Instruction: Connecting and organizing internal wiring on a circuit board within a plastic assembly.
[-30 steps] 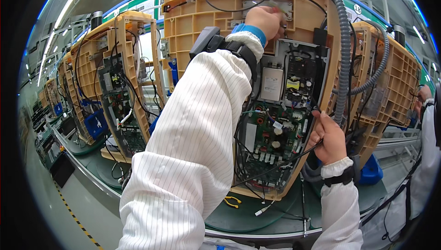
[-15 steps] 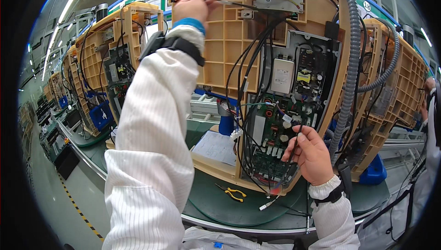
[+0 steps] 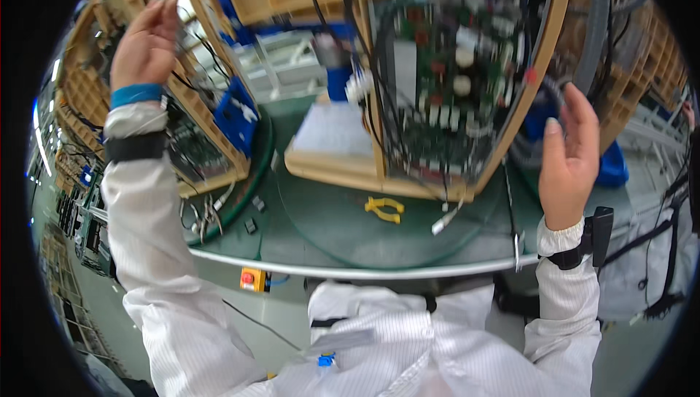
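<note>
Circuit-board unit, one: we place it at the upper centre of the frame, its green board (image 3: pixel 452 94) set in a tan ribbed housing (image 3: pixel 335 167); the upper part is blurred.
Left hand (image 3: pixel 146 51), upper left: raised, apart from the unit, fingers narrowed toward the thumb; we cannot tell whether anything is between the fingertips. A blue band (image 3: pixel 136 94) circles the wrist.
Right hand (image 3: pixel 572 156), right of centre: grip loosely wide, thumb apart from the fingers, just beside the housing's right edge and near a grey corrugated hose (image 3: pixel 594 25).
White connector (image 3: pixel 358 86), at the board's left edge, among black cables.
White plug (image 3: pixel 440 226), on a cable end below the housing.
Pliers (image 3: pixel 373 207), yellow-handled, lower centre, lying on a green work surface (image 3: pixel 321 240).
White sheet (image 3: pixel 332 129), left of the board.
Second unit (image 3: pixel 193 153), left, tan-framed, with a blue bin (image 3: pixel 237 116) at its side.
Hand tools (image 3: pixel 210 222), grouped below it.
Blue bin, another (image 3: pixel 612 165), far right.
Yellow box (image 3: pixel 252 279), red-buttoned, lower left, below the surface's edge.
</note>
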A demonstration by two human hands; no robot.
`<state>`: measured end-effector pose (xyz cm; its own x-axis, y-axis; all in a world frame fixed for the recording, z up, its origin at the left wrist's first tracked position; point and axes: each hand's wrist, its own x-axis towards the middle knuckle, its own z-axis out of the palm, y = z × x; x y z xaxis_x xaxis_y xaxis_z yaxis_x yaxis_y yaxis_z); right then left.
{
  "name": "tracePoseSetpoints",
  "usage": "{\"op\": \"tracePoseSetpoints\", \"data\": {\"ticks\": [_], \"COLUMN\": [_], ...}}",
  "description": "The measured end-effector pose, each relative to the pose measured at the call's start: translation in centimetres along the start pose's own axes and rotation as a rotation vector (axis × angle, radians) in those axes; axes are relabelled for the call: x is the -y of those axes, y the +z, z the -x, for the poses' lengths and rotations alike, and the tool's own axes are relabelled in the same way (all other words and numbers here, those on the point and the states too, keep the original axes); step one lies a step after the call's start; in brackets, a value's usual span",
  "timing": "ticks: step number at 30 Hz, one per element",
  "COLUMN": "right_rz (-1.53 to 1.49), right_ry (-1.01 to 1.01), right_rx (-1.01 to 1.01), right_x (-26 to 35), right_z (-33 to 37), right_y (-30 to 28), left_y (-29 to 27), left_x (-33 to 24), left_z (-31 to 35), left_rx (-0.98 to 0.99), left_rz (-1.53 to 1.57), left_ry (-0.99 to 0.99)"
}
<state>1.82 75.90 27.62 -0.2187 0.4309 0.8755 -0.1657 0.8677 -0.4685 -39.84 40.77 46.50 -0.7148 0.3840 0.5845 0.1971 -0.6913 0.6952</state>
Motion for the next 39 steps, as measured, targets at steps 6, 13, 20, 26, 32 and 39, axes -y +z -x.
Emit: {"op": "tracePoseSetpoints", "data": {"ticks": [6,13,20,26,32,39], "right_rz": [-0.011,-0.009,0.204,0.277,0.268,0.336], "right_ry": [0.382,0.358,0.133,0.182,0.227,0.194], "right_rx": [0.619,0.910,0.952,0.956,0.977,0.944], "right_x": [-5.3,-3.8,-6.6,-6.3,-6.8,-5.8], "right_z": [17.7,25.3,27.2,26.8,26.0,25.9], "right_y": [2.3,9.8,16.7,17.4,18.0,18.4], "left_y": [0.5,2.4,5.4,2.8,1.1,-0.1], "left_x": [4.3,3.7,6.6,9.2,11.1,11.0], "left_z": [7.8,13.2,16.3,15.5,11.8,9.1], "left_rx": [0.310,0.216,0.114,0.167,0.179,0.259], "left_rz": [-0.005,-0.277,-0.155,-0.120,-0.099,-0.157], "left_ry": [-0.259,-0.106,-0.098,-0.087,-0.109,-0.031]}}
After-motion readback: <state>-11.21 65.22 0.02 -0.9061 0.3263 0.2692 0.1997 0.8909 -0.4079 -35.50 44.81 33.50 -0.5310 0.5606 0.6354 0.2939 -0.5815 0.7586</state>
